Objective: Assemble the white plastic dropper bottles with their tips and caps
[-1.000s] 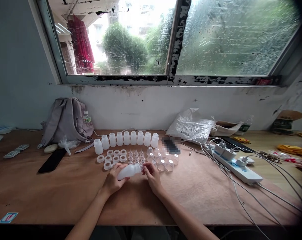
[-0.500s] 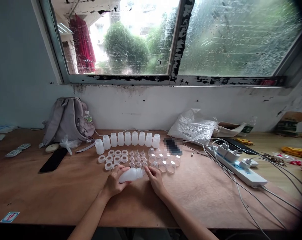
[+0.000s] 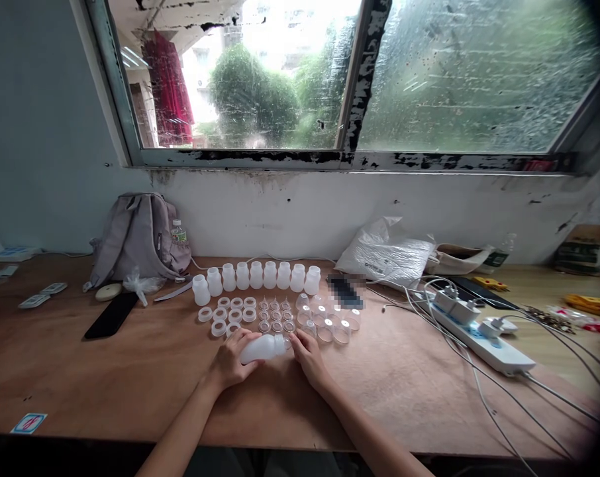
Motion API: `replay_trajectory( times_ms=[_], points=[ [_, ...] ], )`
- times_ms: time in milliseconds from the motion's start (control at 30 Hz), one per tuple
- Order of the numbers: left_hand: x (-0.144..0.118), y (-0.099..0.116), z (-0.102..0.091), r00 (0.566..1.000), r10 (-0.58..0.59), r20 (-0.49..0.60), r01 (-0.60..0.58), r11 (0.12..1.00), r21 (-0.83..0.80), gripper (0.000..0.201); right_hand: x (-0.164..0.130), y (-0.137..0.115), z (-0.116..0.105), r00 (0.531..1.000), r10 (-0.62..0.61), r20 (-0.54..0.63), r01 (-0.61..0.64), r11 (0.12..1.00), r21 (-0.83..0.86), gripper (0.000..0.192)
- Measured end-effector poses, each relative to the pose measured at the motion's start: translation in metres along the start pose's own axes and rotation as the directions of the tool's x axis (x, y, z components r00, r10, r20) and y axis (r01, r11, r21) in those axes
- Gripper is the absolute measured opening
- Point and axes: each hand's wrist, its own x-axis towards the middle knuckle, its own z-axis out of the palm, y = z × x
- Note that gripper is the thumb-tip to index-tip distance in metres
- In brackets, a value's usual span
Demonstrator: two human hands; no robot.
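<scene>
My left hand (image 3: 233, 361) is wrapped around a translucent white baby bottle (image 3: 263, 348), tilted on its side with its mouth to the right. At that mouth sits a clear bottle nipple (image 3: 287, 342), and the fingertips of my right hand (image 3: 306, 354) pinch its tip. Just beyond my hands lie white collar rings (image 3: 219, 327) in rows, partly hidden by my left hand. More clear nipples (image 3: 277, 315) stand in rows in the middle, and clear domed caps (image 3: 325, 331) are grouped to the right. Behind them, several white bottles (image 3: 256, 275) form a curved row.
A grey backpack (image 3: 136, 242) and a black phone (image 3: 111, 316) are at the left. A silver bag (image 3: 387, 252) leans by the wall. At the right, a white power strip (image 3: 499, 351) trails several cables. A sticker (image 3: 29, 423) marks the near left table edge.
The view has shifted slightly, moving everything a little to the right. Both hands still hold the bottle and nipple together, with the nipple showing a bit more clearly at the mouth.
</scene>
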Motion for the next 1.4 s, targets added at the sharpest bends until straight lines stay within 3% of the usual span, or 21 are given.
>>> replay_trajectory(
  times_ms=[100, 200, 267, 333, 400, 467, 533, 633, 700, 767, 833, 900, 967, 1067, 1133, 1200, 1300, 1333, 1400],
  points=[
    [0.001, 0.002, 0.000, 1.000, -0.006, 0.016, 0.007, 1.000, -0.028, 0.045, 0.001, 0.000, 0.001, 1.000, -0.007, -0.007, 0.007, 1.000, 0.002, 0.044],
    [0.002, 0.003, 0.000, 0.999, -0.054, 0.005, 0.054, 0.992, -0.112, 0.041, 0.000, -0.006, 0.001, 1.000, 0.021, 0.006, -0.022, 0.996, 0.091, 0.035],
    [0.003, 0.003, 0.000, 0.992, -0.128, -0.013, 0.123, 0.973, -0.197, 0.036, -0.001, -0.014, 0.000, 0.997, 0.026, 0.074, -0.039, 0.983, 0.178, 0.026],
    [0.003, 0.003, 0.002, 0.977, -0.214, 0.002, 0.205, 0.934, -0.292, 0.033, -0.003, -0.025, 0.000, 0.983, 0.015, 0.186, -0.063, 0.964, 0.258, 0.034],
    [0.003, 0.004, 0.003, 0.961, -0.271, 0.061, 0.273, 0.881, -0.387, 0.033, -0.003, -0.035, 0.001, 0.960, 0.003, 0.280, -0.091, 0.949, 0.303, 0.034],
    [0.004, 0.005, 0.006, 0.947, -0.294, 0.128, 0.319, 0.825, -0.467, 0.036, -0.001, -0.040, 0.004, 0.955, 0.005, 0.298, -0.101, 0.945, 0.310, 0.029],
    [0.006, 0.008, 0.008, 0.943, -0.299, 0.146, 0.331, 0.807, -0.489, 0.038, 0.002, -0.041, 0.010, 0.976, 0.034, 0.213, -0.089, 0.964, 0.251, 0.025],
    [0.011, 0.016, 0.010, 0.954, -0.293, 0.060, 0.291, 0.866, -0.406, 0.044, 0.007, -0.037, 0.018, 0.996, 0.082, -0.023, -0.079, 0.991, 0.105, 0.027],
    [0.013, 0.024, 0.010, 0.950, -0.306, 0.065, 0.305, 0.860, -0.409, 0.044, 0.008, -0.037, 0.021, 0.992, 0.088, -0.087, -0.077, 0.988, 0.131, 0.026],
    [0.014, 0.032, 0.008, 0.917, -0.322, 0.237, 0.399, 0.745, -0.534, 0.037, 0.007, -0.042, 0.021, 0.995, 0.096, 0.009, -0.095, 0.953, 0.289, 0.025],
    [0.014, 0.039, 0.005, 0.849, -0.277, 0.450, 0.524, 0.545, -0.654, 0.033, 0.006, -0.050, 0.020, 0.977, 0.102, 0.185, -0.175, 0.880, 0.440, 0.031],
    [0.015, 0.043, 0.004, 0.808, -0.238, 0.539, 0.587, 0.399, -0.704, 0.031, 0.006, -0.056, 0.022, 0.944, 0.130, 0.304, -0.274, 0.822, 0.499, 0.028],
    [0.018, 0.044, 0.006, 0.828, -0.271, 0.491, 0.561, 0.427, -0.709, 0.030, 0.008, -0.056, 0.026, 0.950, 0.190, 0.246, -0.296, 0.797, 0.526, 0.021],
    [0.025, 0.040, 0.013, 0.881, -0.342, 0.327, 0.473, 0.634, -0.611, 0.035, 0.012, -0.051, 0.035, 0.955, 0.295, -0.042, -0.226, 0.809, 0.542, 0.019],
    [0.027, 0.037, 0.016, 0.892, -0.367, 0.264, 0.450, 0.672, -0.588, 0.035, 0.013, -0.050, 0.038, 0.938, 0.312, -0.149, -0.197, 0.836, 0.513, 0.019],
    [0.025, 0.036, 0.016, 0.869, -0.355, 0.344, 0.492, 0.552, -0.673, 0.035, 0.013, -0.051, 0.037, 0.959, 0.265, -0.102, -0.182, 0.849, 0.497, 0.019],
    [0.022, 0.037, 0.014, 0.786, -0.266, 0.558, 0.617, 0.269, -0.740, 0.036, 0.013, -0.056, 0.033, 0.979, 0.173, 0.108, -0.205, 0.825, 0.527, 0.023],
    [0.023, 0.037, 0.014, 0.773, -0.257, 0.580, 0.633, 0.237, -0.737, 0.034, 0.014, -0.056, 0.031, 0.975, 0.169, 0.146, -0.222, 0.815, 0.535, 0.022],
    [0.029, 0.039, 0.016, 0.787, -0.295, 0.542, 0.615, 0.298, -0.730, 0.027, 0.019, -0.054, 0.028, 0.973, 0.201, 0.116, -0.232, 0.814, 0.533, 0.017]
  ],
)
